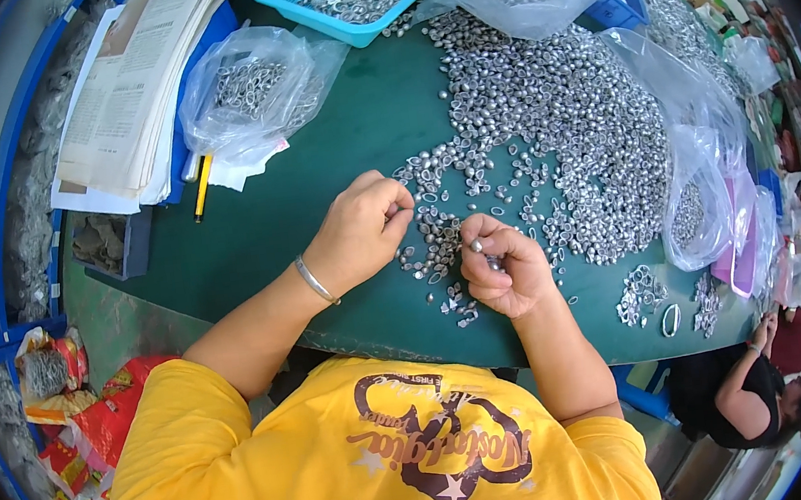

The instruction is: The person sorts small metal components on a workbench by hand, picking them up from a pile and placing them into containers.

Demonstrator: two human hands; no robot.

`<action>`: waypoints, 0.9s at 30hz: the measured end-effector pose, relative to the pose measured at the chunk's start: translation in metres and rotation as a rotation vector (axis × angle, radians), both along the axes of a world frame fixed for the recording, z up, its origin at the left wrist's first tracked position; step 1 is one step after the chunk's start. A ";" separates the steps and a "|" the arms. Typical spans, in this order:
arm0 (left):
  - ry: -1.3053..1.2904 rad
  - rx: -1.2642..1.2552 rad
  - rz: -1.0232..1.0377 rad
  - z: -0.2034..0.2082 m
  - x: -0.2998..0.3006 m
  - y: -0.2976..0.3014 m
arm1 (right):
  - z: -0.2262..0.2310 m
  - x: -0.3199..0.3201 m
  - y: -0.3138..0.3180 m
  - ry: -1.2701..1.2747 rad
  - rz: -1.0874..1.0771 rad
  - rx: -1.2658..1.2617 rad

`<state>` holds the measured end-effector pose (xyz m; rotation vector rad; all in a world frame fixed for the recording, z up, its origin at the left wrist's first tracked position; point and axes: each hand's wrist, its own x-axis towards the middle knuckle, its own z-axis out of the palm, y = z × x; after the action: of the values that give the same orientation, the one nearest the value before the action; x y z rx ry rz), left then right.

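Both my hands are over the near part of a green table (348, 137). My left hand (363, 227) is closed, thumb against curled fingers; whatever it may hold is hidden. My right hand (512, 272) is closed around small silver oval metal pieces (476, 245), one showing at the fingertips and another within the curled fingers. Between the hands lies a small cluster of similar metal pieces (440, 236), some domed and some open rings. Beyond it, a large heap of silver pieces (540, 86) spreads up and to the right.
Plastic bags of pieces (248, 85) and a turquoise basket (335, 25) stand at the back. Papers (121, 94) and a yellow pen (203, 188) lie left. A separate pile (640, 295) and a metal ring (670, 320) sit near the right edge. Another person (748, 398) is at right.
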<state>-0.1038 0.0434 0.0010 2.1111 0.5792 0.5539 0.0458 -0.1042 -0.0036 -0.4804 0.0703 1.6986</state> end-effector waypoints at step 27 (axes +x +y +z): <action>0.143 -0.732 0.014 0.002 0.005 0.000 | 0.013 -0.006 0.019 -1.778 -0.152 -0.074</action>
<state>-0.0991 0.0439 0.0028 1.4531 0.7416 0.1513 0.0397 -0.0851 0.0094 -1.7848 -1.0688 0.6381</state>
